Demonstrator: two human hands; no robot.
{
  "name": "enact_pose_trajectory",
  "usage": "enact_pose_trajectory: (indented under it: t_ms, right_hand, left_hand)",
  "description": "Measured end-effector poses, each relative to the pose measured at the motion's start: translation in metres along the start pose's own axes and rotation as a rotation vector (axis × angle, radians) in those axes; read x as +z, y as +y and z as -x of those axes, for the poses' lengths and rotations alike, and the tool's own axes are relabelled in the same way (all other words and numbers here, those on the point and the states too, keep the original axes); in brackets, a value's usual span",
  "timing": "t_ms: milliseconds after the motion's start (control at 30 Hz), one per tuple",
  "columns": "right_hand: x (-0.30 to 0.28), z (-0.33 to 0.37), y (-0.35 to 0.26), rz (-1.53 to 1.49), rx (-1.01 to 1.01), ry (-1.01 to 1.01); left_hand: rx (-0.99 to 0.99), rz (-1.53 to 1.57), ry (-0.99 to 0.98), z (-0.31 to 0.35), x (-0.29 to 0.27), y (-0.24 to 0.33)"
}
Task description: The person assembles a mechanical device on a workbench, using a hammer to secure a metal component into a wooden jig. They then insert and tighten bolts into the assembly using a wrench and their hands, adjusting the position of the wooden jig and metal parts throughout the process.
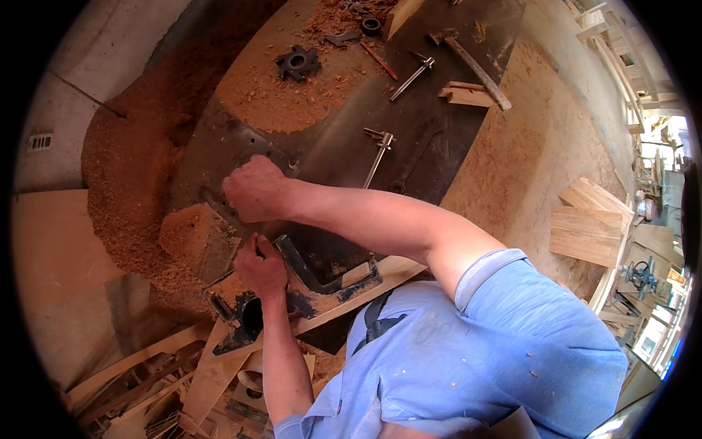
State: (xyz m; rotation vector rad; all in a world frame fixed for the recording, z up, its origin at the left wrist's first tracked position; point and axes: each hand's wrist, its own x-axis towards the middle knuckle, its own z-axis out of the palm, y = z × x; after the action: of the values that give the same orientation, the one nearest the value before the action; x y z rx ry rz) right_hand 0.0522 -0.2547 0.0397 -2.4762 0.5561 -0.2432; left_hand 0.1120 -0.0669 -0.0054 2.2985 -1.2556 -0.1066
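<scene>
Black angled bracket (298, 265), landmark, at the near side of the dark machine table (329, 161); left hand (262, 274), just left of bracket, fingers curled, anything grasped hidden; right hand (256, 190), beyond bracket and leftward, clenched, contents cannot be told; risk one: knuckles could strike metal, should either grip slip; risk two: wood shavings (131, 197), banked left of bracket, could lodge between parts and spoil their seating; risk three: silver T-handled tool (376, 159), beyond bracket and rightward, could be knocked by the right forearm, lying so near it.
</scene>
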Motion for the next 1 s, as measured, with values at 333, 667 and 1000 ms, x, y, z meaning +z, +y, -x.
enact_pose_trajectory:
  t_ms: [333, 667, 1000]
  right_hand:
    - [0.018, 0.008, 0.017, 0.050, -0.244, 0.276]
    - [0.017, 0.007, 0.003, -0.050, -0.017, 0.099]
    - [0.015, 0.038, 0.019, -0.230, 0.208, 0.255]
  left_hand:
    - [-0.019, -0.031, -0.035, 0.001, 0.000, -0.001]
    - [-0.016, -0.040, -0.013, 0.002, 0.001, -0.003]
    - [-0.010, -0.004, -0.017, 0.001, 0.000, -0.002]
